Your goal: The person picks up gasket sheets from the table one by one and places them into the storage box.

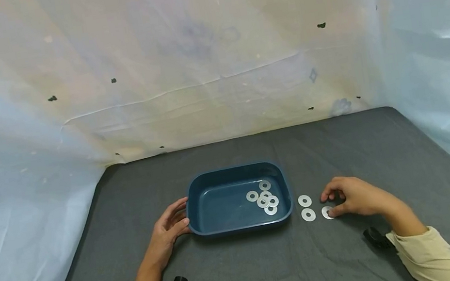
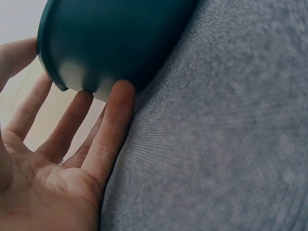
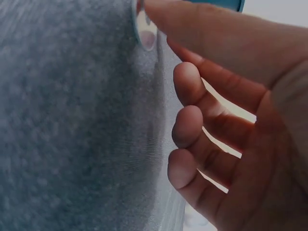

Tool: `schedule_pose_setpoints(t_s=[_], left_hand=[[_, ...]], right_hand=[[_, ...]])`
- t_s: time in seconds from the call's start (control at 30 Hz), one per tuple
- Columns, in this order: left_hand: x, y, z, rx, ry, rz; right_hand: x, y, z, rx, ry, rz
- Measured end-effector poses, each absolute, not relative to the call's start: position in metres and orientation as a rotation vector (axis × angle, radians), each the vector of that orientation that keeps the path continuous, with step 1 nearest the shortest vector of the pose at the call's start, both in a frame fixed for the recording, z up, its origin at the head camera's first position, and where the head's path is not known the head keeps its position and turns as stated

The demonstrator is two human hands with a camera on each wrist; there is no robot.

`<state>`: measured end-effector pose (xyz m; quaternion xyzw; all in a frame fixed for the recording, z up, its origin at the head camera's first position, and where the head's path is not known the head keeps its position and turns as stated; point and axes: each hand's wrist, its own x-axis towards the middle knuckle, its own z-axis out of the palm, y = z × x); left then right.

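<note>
Flat silver ring-shaped washer (image 1: 327,213) pinched on grey cloth by curled right hand (image 1: 355,197); dark teal tray (image 1: 197,189) touched by straight-fingered left hand (image 1: 169,229)

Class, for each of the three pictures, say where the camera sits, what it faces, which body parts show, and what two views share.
Head: worn high, looking down at table, tray, washers, both hands, sleeves.
Left wrist: low beside left hand, facing the tray's outer wall; palm and fingers show.
Right wrist: low at right hand, facing a washer.
Shared: head and left wrist both show the tray.
</note>
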<state>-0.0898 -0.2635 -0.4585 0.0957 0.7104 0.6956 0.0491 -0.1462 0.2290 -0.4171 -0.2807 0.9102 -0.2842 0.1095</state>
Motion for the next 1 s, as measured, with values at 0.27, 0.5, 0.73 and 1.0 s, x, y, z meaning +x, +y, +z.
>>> schedule_pose_setpoints(t_s=[0.27, 0.5, 0.73, 1.0], left_hand=[[-0.0862, -0.2694, -0.4628, 0.314, 2.174, 2.108], [-0.0883, -0.2676, -0.4585, 0.317, 2.158, 2.118], [-0.0870, -0.2677, -0.4580, 0.347, 2.161, 2.113], [-0.0876, -0.2638, -0.4568, 0.325, 2.172, 2.105]], right_hand=[[-0.1463, 0.2262, -0.4226, -0.850, 2.630, -0.847], [-0.1464, 0.2295, -0.4210, -0.844, 2.615, -0.861], [-0.1442, 0.2301, -0.4255, -0.831, 2.564, -0.875], [-0.1457, 0.2327, -0.4209, -0.858, 2.516, -0.878]])
